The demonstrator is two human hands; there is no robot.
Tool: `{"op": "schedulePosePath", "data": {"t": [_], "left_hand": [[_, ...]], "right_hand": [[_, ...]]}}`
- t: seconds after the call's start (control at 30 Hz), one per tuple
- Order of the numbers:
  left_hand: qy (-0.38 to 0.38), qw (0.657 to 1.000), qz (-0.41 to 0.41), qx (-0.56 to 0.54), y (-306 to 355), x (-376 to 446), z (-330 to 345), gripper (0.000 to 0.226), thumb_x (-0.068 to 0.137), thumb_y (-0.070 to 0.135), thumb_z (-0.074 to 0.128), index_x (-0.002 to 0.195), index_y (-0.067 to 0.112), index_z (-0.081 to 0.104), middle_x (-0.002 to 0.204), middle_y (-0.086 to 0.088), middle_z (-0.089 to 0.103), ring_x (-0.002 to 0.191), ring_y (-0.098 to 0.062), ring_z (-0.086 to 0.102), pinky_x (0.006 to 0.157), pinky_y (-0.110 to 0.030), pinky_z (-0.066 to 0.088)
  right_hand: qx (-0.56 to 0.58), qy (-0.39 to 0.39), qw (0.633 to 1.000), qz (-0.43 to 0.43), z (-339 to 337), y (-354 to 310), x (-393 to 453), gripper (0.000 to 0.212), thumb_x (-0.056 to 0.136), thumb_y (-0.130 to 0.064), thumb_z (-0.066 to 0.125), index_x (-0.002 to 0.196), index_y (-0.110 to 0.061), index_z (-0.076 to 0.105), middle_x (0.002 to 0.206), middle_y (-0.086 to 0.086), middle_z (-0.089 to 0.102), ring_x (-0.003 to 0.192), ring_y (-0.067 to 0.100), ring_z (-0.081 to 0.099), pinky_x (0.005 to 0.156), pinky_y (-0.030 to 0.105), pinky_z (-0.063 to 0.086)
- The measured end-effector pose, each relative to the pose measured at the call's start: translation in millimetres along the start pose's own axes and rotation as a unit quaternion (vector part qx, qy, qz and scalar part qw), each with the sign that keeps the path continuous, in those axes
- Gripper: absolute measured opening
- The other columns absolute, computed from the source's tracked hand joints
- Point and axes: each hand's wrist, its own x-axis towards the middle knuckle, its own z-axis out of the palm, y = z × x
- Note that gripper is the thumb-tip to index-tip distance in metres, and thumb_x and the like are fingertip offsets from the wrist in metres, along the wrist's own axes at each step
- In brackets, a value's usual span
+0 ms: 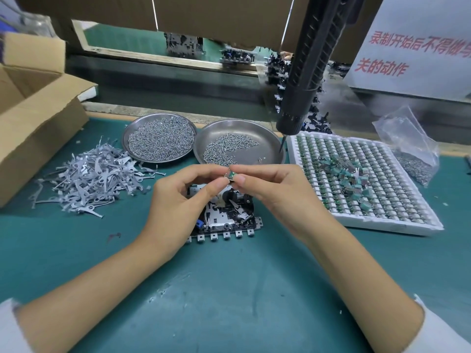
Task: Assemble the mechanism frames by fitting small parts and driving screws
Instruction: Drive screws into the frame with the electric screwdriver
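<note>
Green tabletop (pixel 76 250): both hands' fingers (pixel 219 186) pinch small green part (pixel 231 176) above frame (pixel 224 215); loose pinch, it may drop into mechanism.

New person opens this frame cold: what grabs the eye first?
Both hands, the left hand and right hand, meet at centre, pinching a small green part above the frame on the green mat. Next, the black screwdriver hangs from above, its tip over the right of two steel dishes of screws. A grey heap of levers lies left; a white tray of green parts lies right.
</note>
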Motion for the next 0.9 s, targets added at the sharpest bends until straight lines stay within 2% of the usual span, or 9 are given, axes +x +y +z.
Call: {"op": "schedulePosePath", "data": {"t": [0.3, 0.47, 0.6, 0.73, 0.9], "left_hand": [[-0.003, 1.0, 0.0, 0.006, 1.4, -0.1, 0.1, 0.018, 0.078, 0.02, 0.068, 0.095, 0.021, 0.071, 0.09, 0.008, 0.073, 0.085, -0.006, 0.068, 0.079, -0.02, 0.052], [-0.009, 1.0, -0.004, 0.017, 0.3, -0.5, -0.8, 0.019, 0.078, 0.02, 0.068, 0.097, 0.019, 0.072, 0.09, 0.005, 0.074, 0.086, -0.01, 0.068, 0.081, -0.03, 0.055], [-0.017, 1.0, 0.001, 0.016, -0.3, 0.4, -1.5, 0.016, 0.079, 0.02, 0.068, 0.094, 0.021, 0.072, 0.089, 0.005, 0.073, 0.087, -0.009, 0.067, 0.08, -0.023, 0.052], [-0.017, 0.998, 0.042, 0.052, -1.3, 2.6, -3.7, 0.013, 0.079, 0.019, 0.071, 0.091, 0.025, 0.071, 0.092, 0.0, 0.065, 0.089, -0.01, 0.061, 0.079, -0.017, 0.047], [-0.019, 0.999, 0.035, 0.03, -2.0, 3.3, -4.7, 0.017, 0.077, 0.021, 0.073, 0.091, 0.029, 0.069, 0.09, -0.001, 0.063, 0.084, -0.013, 0.061, 0.075, -0.019, 0.049]], "right_hand": [[0.012, 0.007, 1.0, -0.005, 1.0, 0.5, 0.4, 0.015, 0.084, -0.005, 0.068, 0.095, -0.012, 0.075, 0.094, 0.007, 0.075, 0.093, 0.02, 0.07, 0.084, 0.023, 0.054], [0.011, 0.002, 1.0, -0.012, 1.7, 0.3, 0.0, 0.015, 0.085, -0.007, 0.067, 0.093, -0.016, 0.075, 0.089, 0.006, 0.075, 0.085, 0.015, 0.071, 0.076, 0.019, 0.053], [-0.03, -0.005, 0.999, -0.026, 1.6, 0.1, -0.4, 0.015, 0.086, -0.011, 0.068, 0.097, -0.016, 0.074, 0.087, 0.004, 0.075, 0.079, 0.011, 0.069, 0.074, 0.022, 0.054], [-0.082, -0.025, 0.995, -0.051, 0.5, -2.4, -2.0, 0.017, 0.085, -0.012, 0.068, 0.101, -0.016, 0.073, 0.092, 0.0, 0.075, 0.077, 0.009, 0.069, 0.07, 0.02, 0.053], [-0.095, -0.028, 0.992, -0.073, 1.1, -1.3, -3.4, 0.02, 0.086, -0.008, 0.068, 0.1, -0.02, 0.074, 0.088, -0.004, 0.075, 0.073, 0.005, 0.066, 0.069, 0.015, 0.05]]}}
